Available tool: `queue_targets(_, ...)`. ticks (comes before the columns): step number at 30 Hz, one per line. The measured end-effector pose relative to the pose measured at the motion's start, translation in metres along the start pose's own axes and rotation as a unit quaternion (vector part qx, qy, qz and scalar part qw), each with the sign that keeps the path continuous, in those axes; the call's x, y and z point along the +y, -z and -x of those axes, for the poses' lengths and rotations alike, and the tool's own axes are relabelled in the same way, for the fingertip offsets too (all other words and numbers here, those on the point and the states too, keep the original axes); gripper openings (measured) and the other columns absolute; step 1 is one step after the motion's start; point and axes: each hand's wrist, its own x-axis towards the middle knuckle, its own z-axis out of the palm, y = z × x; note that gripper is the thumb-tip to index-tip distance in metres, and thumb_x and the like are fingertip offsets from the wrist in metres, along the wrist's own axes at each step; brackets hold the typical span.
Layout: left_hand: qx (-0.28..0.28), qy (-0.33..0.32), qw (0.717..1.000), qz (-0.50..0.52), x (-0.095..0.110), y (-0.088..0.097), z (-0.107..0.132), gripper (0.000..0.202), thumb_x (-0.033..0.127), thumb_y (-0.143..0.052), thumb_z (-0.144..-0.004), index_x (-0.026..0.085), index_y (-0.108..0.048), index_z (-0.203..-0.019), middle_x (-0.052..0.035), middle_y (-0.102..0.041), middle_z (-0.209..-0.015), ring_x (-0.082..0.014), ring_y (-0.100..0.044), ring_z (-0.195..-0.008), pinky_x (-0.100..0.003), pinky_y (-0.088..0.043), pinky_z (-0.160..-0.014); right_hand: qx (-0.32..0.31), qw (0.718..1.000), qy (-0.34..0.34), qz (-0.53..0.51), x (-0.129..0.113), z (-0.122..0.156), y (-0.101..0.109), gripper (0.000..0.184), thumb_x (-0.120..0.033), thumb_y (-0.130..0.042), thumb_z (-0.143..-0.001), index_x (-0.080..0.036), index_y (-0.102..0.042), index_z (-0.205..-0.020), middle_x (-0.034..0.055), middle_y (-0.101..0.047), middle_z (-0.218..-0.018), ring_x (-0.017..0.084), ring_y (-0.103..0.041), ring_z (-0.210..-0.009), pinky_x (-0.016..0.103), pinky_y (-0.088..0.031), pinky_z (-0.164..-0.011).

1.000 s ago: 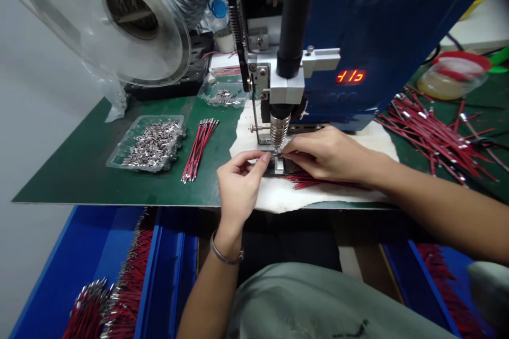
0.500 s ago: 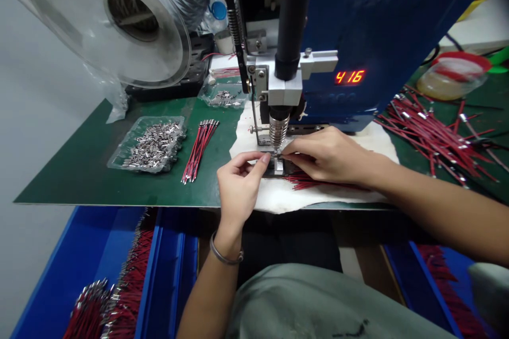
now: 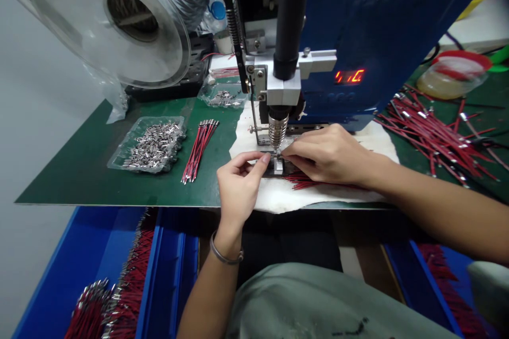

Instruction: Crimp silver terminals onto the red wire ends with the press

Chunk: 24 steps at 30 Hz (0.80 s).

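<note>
My left hand (image 3: pixel 240 183) is closed in a pinch, thumb and forefinger meeting at the left of the machine's spring-loaded head (image 3: pixel 278 127). Opposite it, my right hand (image 3: pixel 332 154) pinches close to the same spot from the right. Whatever lies between the fingertips is too small and too covered to name. A small metal block (image 3: pixel 279 167) sits just below the fingertips. Under my right hand, a bunch of red wires (image 3: pixel 304 180) lies on a white cloth (image 3: pixel 278 196).
A clear tray of small metal parts (image 3: pixel 153 143) and a bundle of red wires (image 3: pixel 200 151) lie left on the green table (image 3: pixel 79 169). More red wires (image 3: pixel 441 132) spread at right. A blue machine housing (image 3: pixel 342 21) stands behind. Blue bins (image 3: pixel 95 238) sit below the table edge.
Both hands keep almost the same place and pinch. The lower red display on the machine now reads differently, its digits only partly lit.
</note>
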Motion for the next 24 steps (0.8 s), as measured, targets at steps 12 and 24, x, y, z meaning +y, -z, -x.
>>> queue_targets(12, 0.004, 0.01, 1.0, 0.003, 0.002, -0.0006, 0.0002, 0.021, 0.037, -0.079, -0.073, 0.016, -0.076, -0.078, -0.0007, -0.062, -0.061, -0.0099, -0.048, -0.053, -0.023, -0.037, -0.05, -0.009, 1.0, -0.009, -0.006, 0.0017, 0.0007, -0.001, 0.024, -0.021, -0.046, -0.096, -0.015, -0.066, -0.085, 0.0028, -0.065, -0.067, 0.013, -0.057, -0.057, 0.025, -0.034, -0.055)
queue_targets(24, 0.003, 0.002, 1.0, 0.001, 0.0008, -0.0002, 0.0002, 0.021, 0.036, -0.078, -0.074, 0.016, -0.076, -0.079, -0.0022, -0.065, -0.065, -0.0107, -0.051, -0.055, -0.023, -0.038, -0.051, -0.012, 1.0, -0.012, -0.016, 0.0012, 0.0007, -0.0005, 0.021, -0.02, -0.048, -0.095, -0.014, -0.067, -0.088, 0.0035, -0.067, -0.07, 0.014, -0.061, -0.06, 0.024, -0.037, -0.056)
